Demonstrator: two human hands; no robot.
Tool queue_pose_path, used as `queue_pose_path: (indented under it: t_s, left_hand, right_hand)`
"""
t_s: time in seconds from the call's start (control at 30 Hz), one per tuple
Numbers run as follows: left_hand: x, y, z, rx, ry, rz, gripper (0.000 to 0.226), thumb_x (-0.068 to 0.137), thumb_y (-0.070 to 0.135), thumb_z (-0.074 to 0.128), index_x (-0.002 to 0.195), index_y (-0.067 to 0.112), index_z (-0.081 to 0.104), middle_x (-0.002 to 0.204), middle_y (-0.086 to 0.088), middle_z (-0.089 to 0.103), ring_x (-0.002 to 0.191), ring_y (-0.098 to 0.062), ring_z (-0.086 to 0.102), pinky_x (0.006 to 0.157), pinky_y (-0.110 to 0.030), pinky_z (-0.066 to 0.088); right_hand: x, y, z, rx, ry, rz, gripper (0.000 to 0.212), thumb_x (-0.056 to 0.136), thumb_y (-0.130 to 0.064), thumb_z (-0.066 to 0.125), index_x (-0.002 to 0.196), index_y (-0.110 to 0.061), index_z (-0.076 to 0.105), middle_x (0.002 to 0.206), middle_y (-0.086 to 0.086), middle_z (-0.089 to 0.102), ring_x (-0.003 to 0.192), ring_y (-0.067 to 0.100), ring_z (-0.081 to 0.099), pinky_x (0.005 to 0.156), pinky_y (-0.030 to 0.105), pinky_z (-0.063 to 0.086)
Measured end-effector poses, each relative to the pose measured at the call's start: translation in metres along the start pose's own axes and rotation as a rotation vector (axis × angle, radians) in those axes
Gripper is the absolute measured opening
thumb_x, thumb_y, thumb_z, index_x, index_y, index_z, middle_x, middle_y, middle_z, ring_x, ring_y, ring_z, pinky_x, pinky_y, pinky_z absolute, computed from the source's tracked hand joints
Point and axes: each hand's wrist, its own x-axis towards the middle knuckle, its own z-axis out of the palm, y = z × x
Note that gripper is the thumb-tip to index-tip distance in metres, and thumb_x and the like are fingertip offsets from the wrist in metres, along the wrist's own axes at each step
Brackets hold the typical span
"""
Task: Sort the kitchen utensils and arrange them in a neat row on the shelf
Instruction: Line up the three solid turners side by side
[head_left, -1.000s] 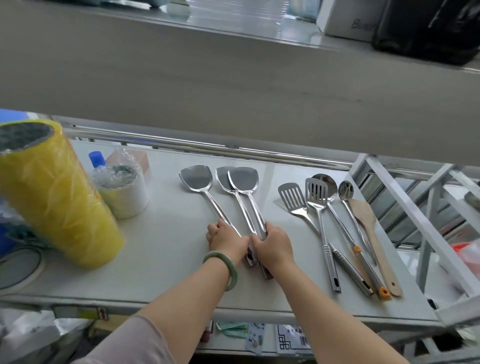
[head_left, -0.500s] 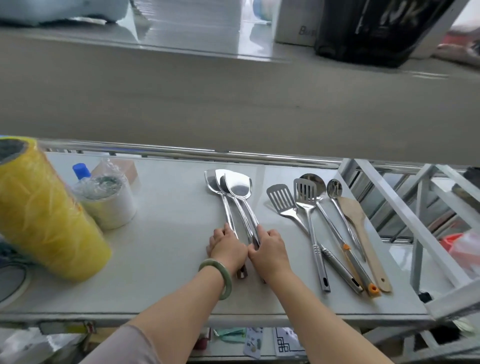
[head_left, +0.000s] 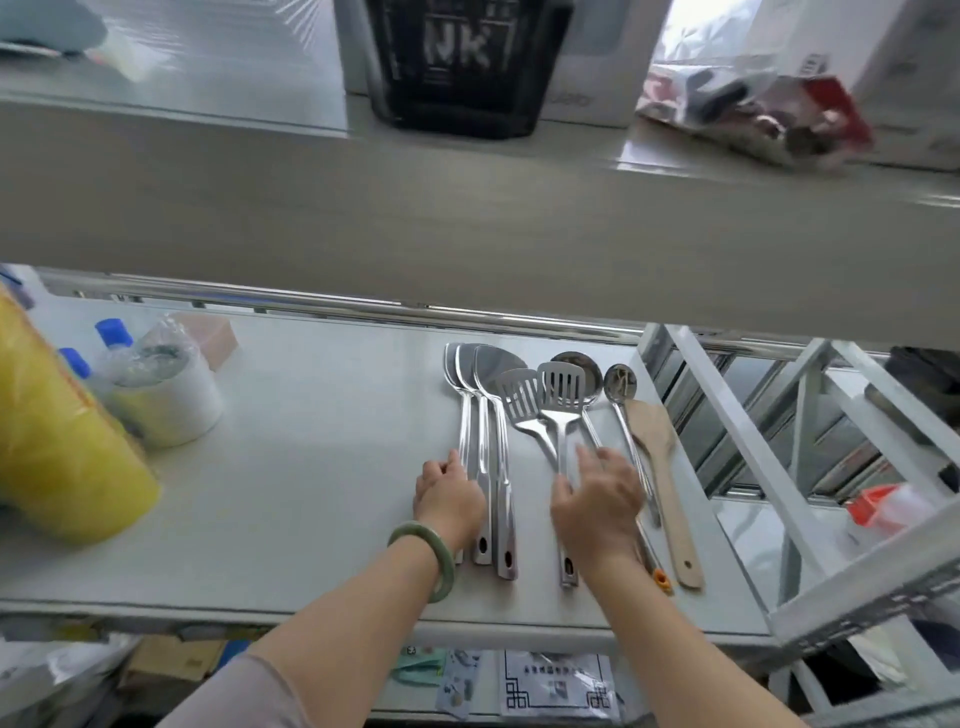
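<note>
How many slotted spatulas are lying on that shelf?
2. One slotted spatula lies just right of the three solid turners; the other slotted spatula sits beside it, overlapping the ladle's bowl. The right hand covers part of both handles; none seems hidden.

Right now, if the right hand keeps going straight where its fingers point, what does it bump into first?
Probably the slotted spatula handles: the right hand hovers open, fingers aimed toward the back of the shelf, and the slotted spatulas lie just ahead. Its height above them is unclear.

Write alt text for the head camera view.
Two bare hands tidy steel utensils on a white shelf: the left hand rests against three solid spatulas, the right hand hovers open over two slotted spatulas.
</note>
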Motion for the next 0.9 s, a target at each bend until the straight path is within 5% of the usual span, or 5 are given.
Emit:
queue_pose_path:
  t_s: [0.17, 0.37, 0.9]
  left_hand:
    - [-0.008, 0.005, 0.022, 0.131, 0.092, 0.099, 0.088, 0.084, 0.057, 0.047, 0.149, 0.013, 0.008, 0.157, -0.008, 0.012, 0.143, -0.026, 0.016, 0.119, -0.038, 0.017]
    - [-0.011, 0.02, 0.037, 0.226, 0.068, 0.071, 0.094, 0.078, 0.053, 0.053, 0.149, 0.02, 0.002, 0.159, -0.007, -0.005, 0.147, -0.026, 0.007, 0.119, -0.039, 0.014]
    - [-0.011, 0.063, 0.076, 0.262, 0.009, 0.104, 0.087, 0.089, 0.051, 0.046, 0.149, 0.016, -0.006, 0.159, -0.011, -0.011, 0.147, -0.025, -0.004, 0.121, -0.037, 0.006]
  right_hand:
    - [0.018, 0.072, -0.025, -0.042, -0.127, 0.225, 0.067, 0.086, -0.051, 0.04, 0.144, -0.022, 0.022, 0.149, 0.018, 0.027, 0.138, 0.033, 0.019, 0.114, 0.047, 0.021]
    - [0.02, 0.1, -0.019, 0.033, -0.34, 0.159, 0.069, 0.088, -0.056, 0.033, 0.146, -0.023, 0.017, 0.155, 0.012, 0.017, 0.143, 0.028, 0.013, 0.118, 0.045, 0.015]
    - [0.022, 0.101, -0.027, 0.022, -0.405, 0.05, 0.053, 0.095, -0.043, 0.027, 0.145, -0.029, 0.019, 0.157, 0.011, 0.01, 0.144, 0.027, 0.008, 0.117, 0.044, 0.01]
